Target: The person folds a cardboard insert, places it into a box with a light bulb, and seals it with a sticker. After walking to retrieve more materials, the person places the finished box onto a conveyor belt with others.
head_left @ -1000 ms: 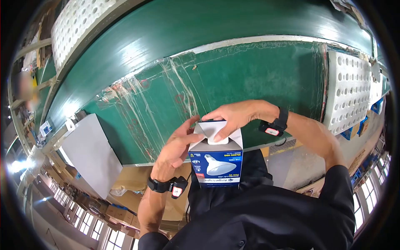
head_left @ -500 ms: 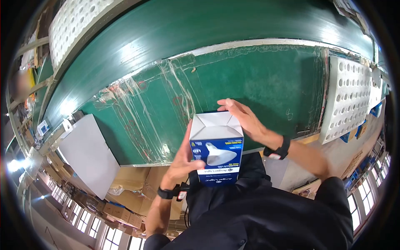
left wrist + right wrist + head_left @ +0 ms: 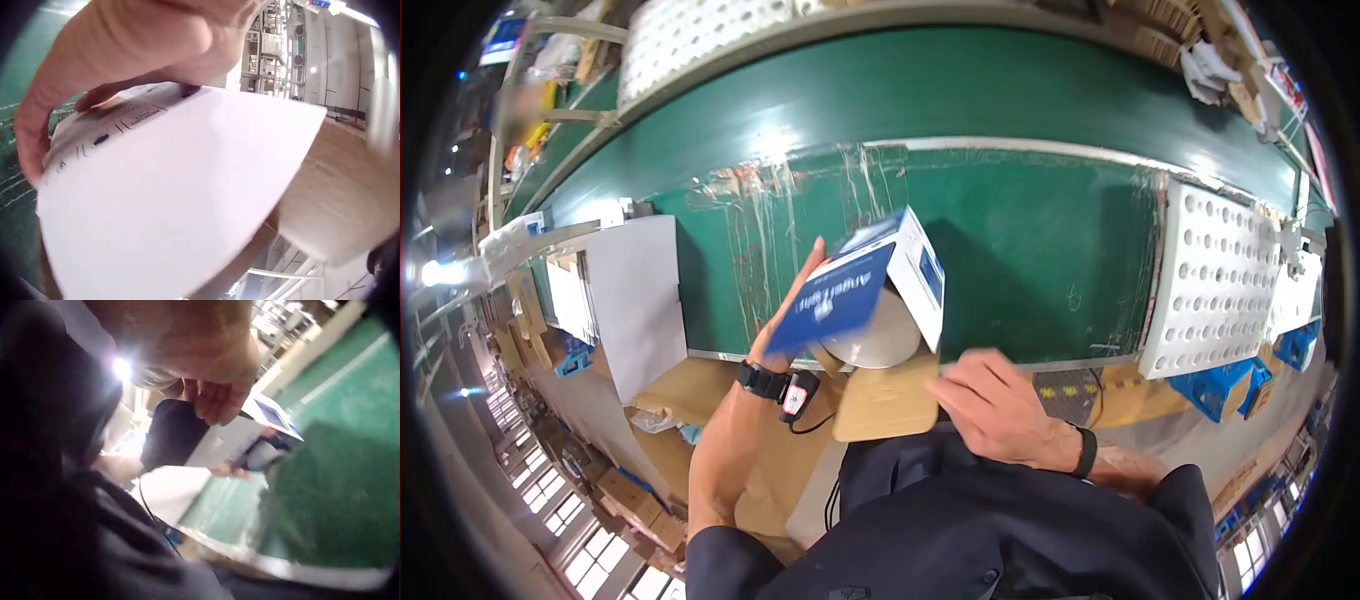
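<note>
Angel Light box (image 3: 850, 295), which the left hand (image 3: 137, 44) grips, is now tilted, so the open brown flap (image 3: 887, 405) exposes the bulb (image 3: 875, 338); the right hand's (image 3: 1000, 412) grip I cannot tell.

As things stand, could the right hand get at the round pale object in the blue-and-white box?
Probably yes: the box is open toward the person, its brown flap folded out, and the right hand is beside that flap. The round pale object looks uncovered in front.

White panel (image 3: 169, 187) on printed box (image 3: 140, 119)
</note>
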A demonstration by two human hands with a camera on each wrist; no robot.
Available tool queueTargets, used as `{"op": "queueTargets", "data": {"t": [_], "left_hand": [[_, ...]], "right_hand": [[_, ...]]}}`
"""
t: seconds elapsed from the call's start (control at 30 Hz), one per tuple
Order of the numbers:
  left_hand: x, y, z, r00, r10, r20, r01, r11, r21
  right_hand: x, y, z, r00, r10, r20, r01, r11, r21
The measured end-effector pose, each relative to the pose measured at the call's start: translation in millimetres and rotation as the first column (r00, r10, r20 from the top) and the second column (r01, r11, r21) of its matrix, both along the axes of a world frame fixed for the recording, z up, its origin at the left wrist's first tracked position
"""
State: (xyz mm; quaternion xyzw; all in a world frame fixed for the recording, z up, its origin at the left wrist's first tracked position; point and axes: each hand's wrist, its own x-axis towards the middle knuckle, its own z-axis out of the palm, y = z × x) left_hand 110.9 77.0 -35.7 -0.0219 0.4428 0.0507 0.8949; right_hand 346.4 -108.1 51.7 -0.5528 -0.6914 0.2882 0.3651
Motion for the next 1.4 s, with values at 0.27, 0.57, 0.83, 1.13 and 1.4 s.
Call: {"op": "queueTargets", "data": {"t": [0.27, 0.57, 0.83, 1.13, 1.4], "left_hand": [[-13, -37, -31, 0.950, -0.292, -0.110, 0.300, 0.757, 0.581], [-27, -63, -20, 0.986, -0.158, -0.046, 0.160, 0.856, 0.491], [-17, -119, -41, 0.994, 0.059, -0.091, -0.008, 0.879, 0.476], [-37, -88, 82, 0.951, 0.012, -0.310, 0.219, -0.734, 0.643], [37, -61, 62, 0.799, -0.594, -0.091, 0.421, 0.445, 0.790]], "right_hand": [[-32, 60, -19, 0.956, 0.248, 0.156, -0.177, 0.913, -0.368], [-51, 90, -59, 0.837, 0.303, 0.456, -0.085, 0.895, -0.438], [-46, 96, -50, 0.857, 0.304, 0.417, 0.004, 0.804, -0.594], [-13, 35, 48, 0.939, 0.183, -0.291, -0.321, 0.772, -0.549], [8, 1, -12, 0.987, -0.110, 0.119, 0.121, 0.988, -0.095]]}}
